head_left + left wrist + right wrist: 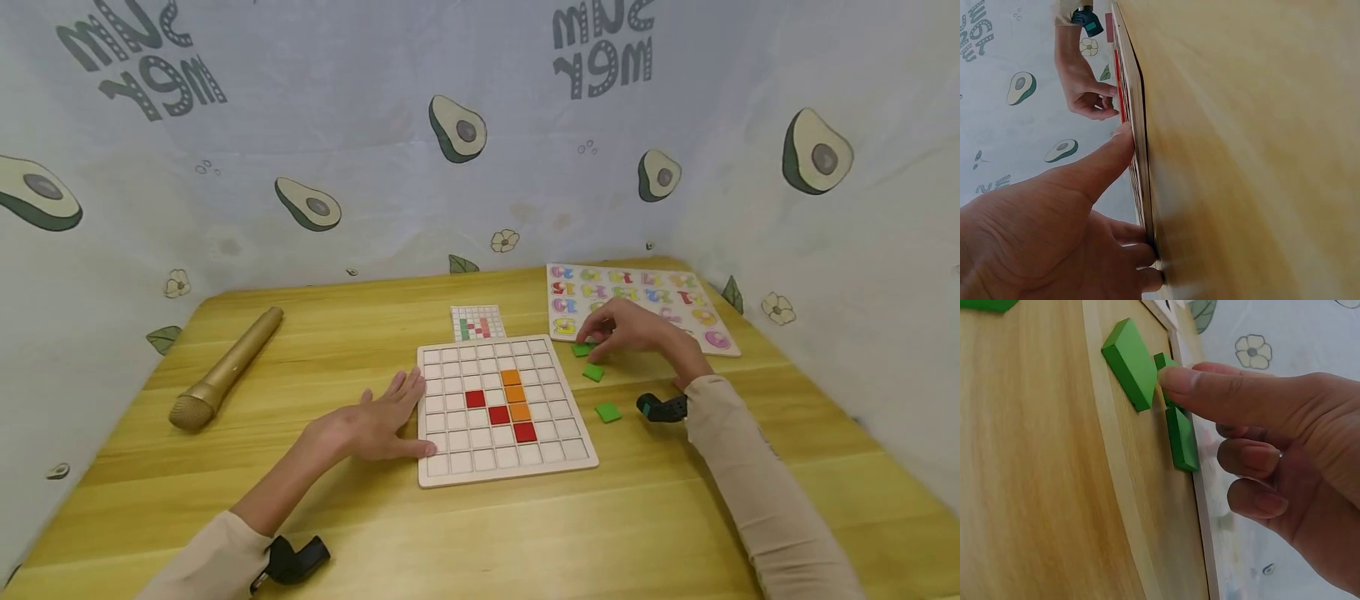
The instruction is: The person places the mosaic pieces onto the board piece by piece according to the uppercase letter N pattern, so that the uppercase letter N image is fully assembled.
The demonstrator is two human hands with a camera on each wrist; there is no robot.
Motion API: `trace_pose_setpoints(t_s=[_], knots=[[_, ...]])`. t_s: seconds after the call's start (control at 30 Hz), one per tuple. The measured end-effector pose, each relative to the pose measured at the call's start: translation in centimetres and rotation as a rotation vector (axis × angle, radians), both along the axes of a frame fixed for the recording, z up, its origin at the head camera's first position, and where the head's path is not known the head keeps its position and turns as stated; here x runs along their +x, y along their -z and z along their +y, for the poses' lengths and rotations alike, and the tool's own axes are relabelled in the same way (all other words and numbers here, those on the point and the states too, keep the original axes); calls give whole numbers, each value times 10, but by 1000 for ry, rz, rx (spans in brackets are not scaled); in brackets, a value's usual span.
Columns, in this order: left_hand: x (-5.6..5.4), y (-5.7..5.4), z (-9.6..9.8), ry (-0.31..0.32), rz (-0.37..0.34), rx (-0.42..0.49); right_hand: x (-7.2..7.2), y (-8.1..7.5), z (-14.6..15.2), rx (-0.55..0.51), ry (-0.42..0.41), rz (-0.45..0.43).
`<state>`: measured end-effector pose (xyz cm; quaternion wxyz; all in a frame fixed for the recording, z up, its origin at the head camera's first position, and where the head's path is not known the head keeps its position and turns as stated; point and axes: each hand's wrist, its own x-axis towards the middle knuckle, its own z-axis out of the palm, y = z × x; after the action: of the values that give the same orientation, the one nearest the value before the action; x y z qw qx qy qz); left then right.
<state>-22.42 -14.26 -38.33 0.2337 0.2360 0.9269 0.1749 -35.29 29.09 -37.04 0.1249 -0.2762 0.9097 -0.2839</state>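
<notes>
My left hand (378, 427) lies spread at the left side of a white grid board (465, 461), thumb over its frame and fingertips along the edge. Red tiles (498, 415) form a diagonal in the grid, and orange tiles (515, 392) make a short column. To the right of the board, my right hand (633, 329) pinches a green tile (1161, 361) between thumb and index finger; the thumb partly covers it. A second green tile (1183, 440) lies beside it near the number board. Other green tiles (608, 412) lie closer to me.
A number puzzle board (558, 312) with colourful numerals sits at the back right, partly under my right hand. Behind the grid board is a small pattern card (459, 312). A gold microphone (228, 367) rests on the wooden table (337, 533) at left. Printed cloth (375, 100) surrounds the table.
</notes>
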Motion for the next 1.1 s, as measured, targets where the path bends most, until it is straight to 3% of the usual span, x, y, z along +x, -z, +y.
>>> trace_pose_setpoints(t_s=[0.1,0.37,0.4,0.67,0.83,1.1], knots=[[5,-9,3,4,-1,8,-2,-1,1,10,11,-5],[2,-9,0,-7,13,-10,-6,0,-6,24,-5,48],[5,-14,2,-19,5,-22,-7,0,-7,20,-15,47],[7,-8,7,-1,1,-15,-1,3,-6,42,-43,18],[6,-5,6,-20,-2,-33,0,2,-9,64,-83,22],[6,-9,7,-6,7,-30,0,-5,-8,114,-87,39]])
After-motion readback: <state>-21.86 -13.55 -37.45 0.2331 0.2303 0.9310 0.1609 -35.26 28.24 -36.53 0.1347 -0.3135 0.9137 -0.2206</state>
